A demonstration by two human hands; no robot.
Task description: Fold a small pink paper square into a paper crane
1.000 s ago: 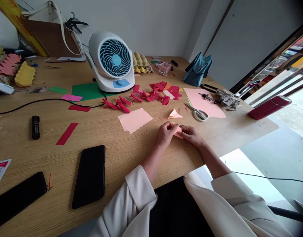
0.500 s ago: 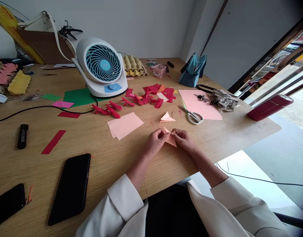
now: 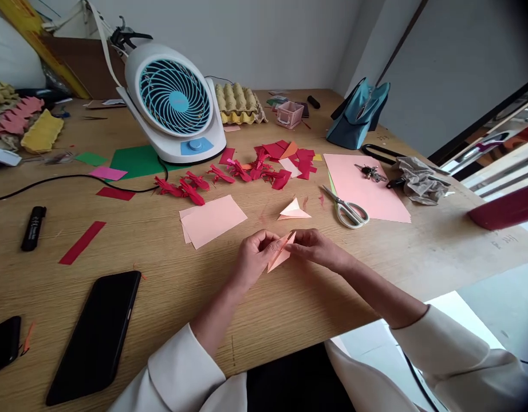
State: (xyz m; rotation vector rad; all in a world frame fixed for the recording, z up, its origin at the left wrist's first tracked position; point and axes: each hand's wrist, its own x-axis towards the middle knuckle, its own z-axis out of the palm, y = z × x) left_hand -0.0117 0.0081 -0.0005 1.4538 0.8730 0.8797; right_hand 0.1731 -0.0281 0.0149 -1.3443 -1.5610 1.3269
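Note:
Between both hands is a small folded piece of peach paper point(image 3: 280, 258), tilted, with a crease line along it. My left hand point(image 3: 256, 256) pinches its left side between thumb and fingers. The fingers of my right hand point(image 3: 316, 247) close on its right upper edge. Just beyond the hands, a second folded peach paper piece point(image 3: 295, 210) stands on the table. To the left lie flat pale pink paper sheets point(image 3: 215, 222), overlapping. White-handled scissors point(image 3: 352, 214) rest to the right, blades partly spread.
Red folded paper pieces point(image 3: 190, 186) and red scraps point(image 3: 304, 160) lie farther back, near a white fan point(image 3: 178, 103). Pink sheets point(image 3: 367, 191) with keys point(image 3: 371, 173) lie right. A large black phone point(image 3: 96, 337) and a marker point(image 3: 34, 229) are left. A red bottle point(image 3: 504, 206) lies far right.
The held paper has been turned, its point now toward the lower left, and both hands have shifted their grip on it. The camera view has moved slightly.

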